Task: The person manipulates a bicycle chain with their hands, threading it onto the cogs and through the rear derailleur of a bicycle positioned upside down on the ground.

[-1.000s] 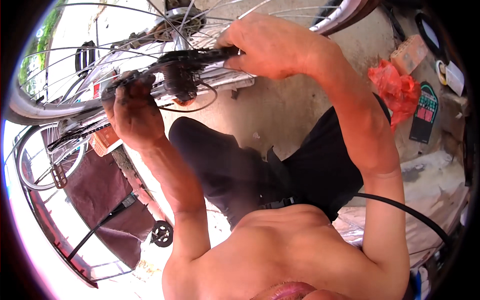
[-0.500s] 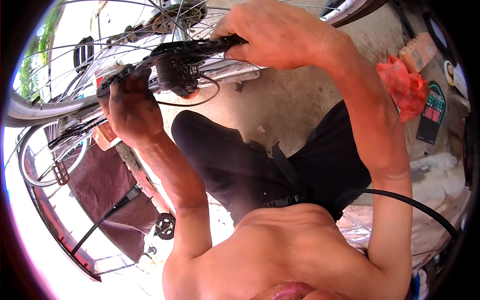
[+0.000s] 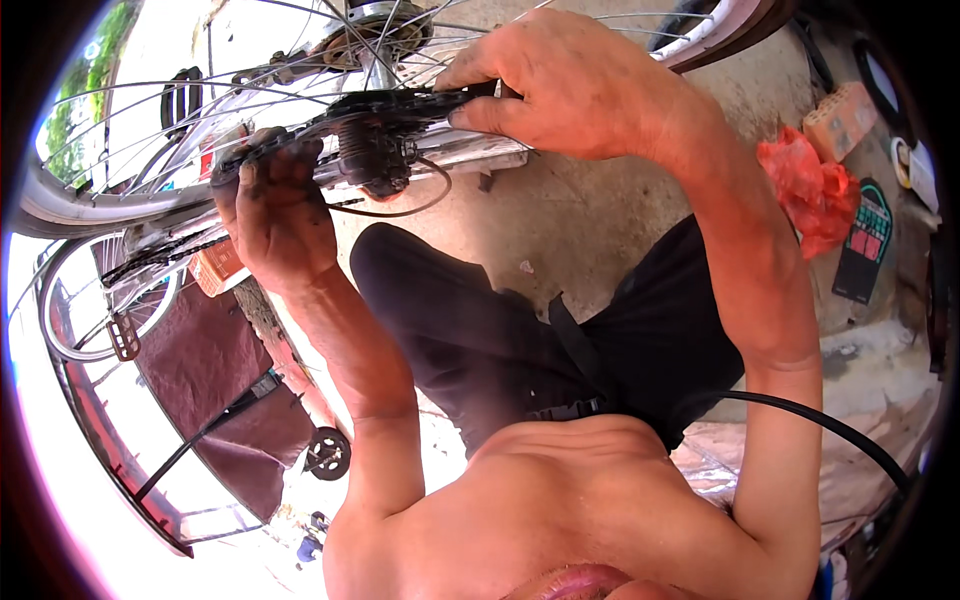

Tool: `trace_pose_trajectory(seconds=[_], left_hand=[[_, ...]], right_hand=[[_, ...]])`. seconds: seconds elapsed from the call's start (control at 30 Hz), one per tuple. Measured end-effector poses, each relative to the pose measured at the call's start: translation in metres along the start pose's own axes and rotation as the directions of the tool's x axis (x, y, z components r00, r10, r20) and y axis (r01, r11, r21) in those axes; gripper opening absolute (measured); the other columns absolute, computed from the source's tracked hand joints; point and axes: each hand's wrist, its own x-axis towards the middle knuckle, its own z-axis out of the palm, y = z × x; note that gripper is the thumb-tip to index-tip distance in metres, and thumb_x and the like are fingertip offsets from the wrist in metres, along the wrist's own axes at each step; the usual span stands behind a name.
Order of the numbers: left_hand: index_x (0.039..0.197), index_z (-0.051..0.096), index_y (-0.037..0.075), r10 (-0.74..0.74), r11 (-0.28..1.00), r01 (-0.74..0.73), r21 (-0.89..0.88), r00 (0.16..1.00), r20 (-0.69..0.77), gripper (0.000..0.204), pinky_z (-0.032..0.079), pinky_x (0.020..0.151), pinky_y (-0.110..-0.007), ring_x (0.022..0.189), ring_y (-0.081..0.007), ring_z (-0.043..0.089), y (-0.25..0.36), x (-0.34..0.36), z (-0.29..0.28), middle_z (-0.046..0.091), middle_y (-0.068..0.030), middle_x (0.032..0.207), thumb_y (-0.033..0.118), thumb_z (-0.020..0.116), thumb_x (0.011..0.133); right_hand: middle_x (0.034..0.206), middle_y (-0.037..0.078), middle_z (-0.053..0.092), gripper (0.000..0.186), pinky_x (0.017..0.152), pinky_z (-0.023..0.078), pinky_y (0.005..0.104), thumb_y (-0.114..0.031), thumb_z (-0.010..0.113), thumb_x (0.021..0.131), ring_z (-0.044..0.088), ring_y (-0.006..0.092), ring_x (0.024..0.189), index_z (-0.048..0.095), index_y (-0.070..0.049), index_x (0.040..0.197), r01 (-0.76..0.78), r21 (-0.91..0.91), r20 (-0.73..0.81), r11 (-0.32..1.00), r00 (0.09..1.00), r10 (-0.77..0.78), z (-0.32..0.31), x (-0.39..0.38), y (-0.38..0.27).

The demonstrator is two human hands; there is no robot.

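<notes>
A greasy black bicycle chain (image 3: 395, 103) stretches across beside a spoked wheel (image 3: 110, 212). My left hand (image 3: 282, 215), its fingers blackened, is closed round the chain's left stretch. Farther right, my right hand (image 3: 575, 85) pinches the dark right end of the chain between thumb and fingers. Between the two hands sits a black rear derailleur (image 3: 372, 155), with a thin cable (image 3: 447, 190) looping from it. The wheel's hub (image 3: 385, 30) shows above the chain. My fingers hide the chain at both grips.
At right lie a red plastic bag (image 3: 805, 185), a hollow brick (image 3: 838, 120) and a dark flat package (image 3: 862, 245). A maroon sheet (image 3: 215, 370) and another bicycle's pedal (image 3: 124, 338) are at left. My legs are bent beneath the wheel. A black cable (image 3: 820, 405) runs past my right arm.
Both hands, with the chain and derailleur, appear slightly lower and farther right in view. The surroundings shift a little too. Both grips stay closed.
</notes>
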Motion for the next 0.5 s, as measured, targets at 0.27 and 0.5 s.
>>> trace_pose_trajectory(seconds=[0.27, 0.5], left_hand=[[0.129, 0.056, 0.004, -0.003, 0.997, 0.004, -0.071, 1.0, 0.015, 0.029, 0.05, 0.1, -0.055, 0.11, -0.0337, 0.066, -0.002, -0.001, 0.005, 0.065, -0.0209, 0.126, 0.01, 0.046, 0.103], [0.131, 0.054, 0.005, 0.017, 0.998, -0.018, -0.055, 0.999, -0.028, 0.03, 0.053, 0.096, -0.056, 0.104, -0.0311, 0.069, -0.002, -0.002, 0.007, 0.065, -0.0231, 0.123, 0.005, 0.047, 0.102]], right_hand=[[0.098, 0.02, 0.071, 0.033, 0.081, 0.052, 0.045, -0.025, 0.065, 0.09, 0.068, 0.038, 0.09, 0.072, -0.002, 0.112, -0.028, -0.189, -0.123, 0.982, 0.992, 0.005, 0.035, 0.01, 0.027], [0.096, 0.015, 0.071, 0.03, 0.078, 0.053, 0.0453, -0.028, 0.068, 0.089, 0.067, 0.037, 0.088, 0.074, -0.006, 0.108, -0.004, -0.257, -0.184, 0.967, 0.982, -0.045, 0.039, 0.011, 0.022]])
